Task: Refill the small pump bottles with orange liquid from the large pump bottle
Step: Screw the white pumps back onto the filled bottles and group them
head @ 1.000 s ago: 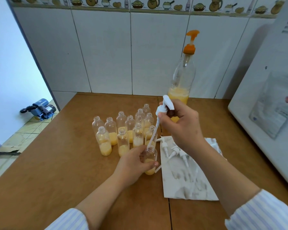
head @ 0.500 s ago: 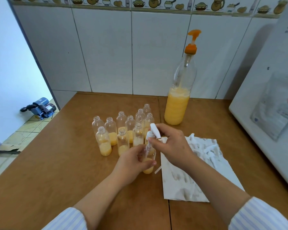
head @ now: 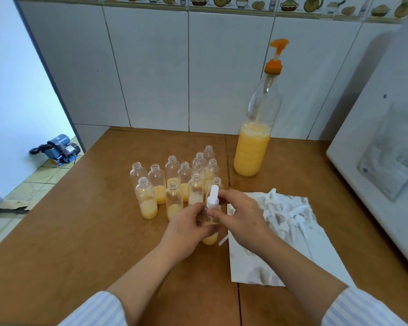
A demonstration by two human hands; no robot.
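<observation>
My left hand (head: 189, 224) grips a small clear bottle (head: 210, 237) with orange liquid at its bottom, standing on the wooden table (head: 92, 231). My right hand (head: 240, 215) pinches the white pump head (head: 213, 196) seated on that bottle's neck. Behind them stands a cluster of several small uncapped bottles (head: 174, 182), each partly filled with orange liquid. The large clear bottle (head: 253, 147) with an orange pump (head: 275, 57) stands at the back, about a third full.
A white paper sheet (head: 257, 267) lies on the table right of my hands, with several loose white pump heads (head: 287, 215) on it. A white appliance (head: 384, 147) fills the right side. Tiled wall behind; a blue water pump (head: 58, 149) sits on the floor at left.
My right hand has lowered the white pump head with its tube down into the small bottle, from raised above it to seated on the neck. The left hand kept holding the bottle.
</observation>
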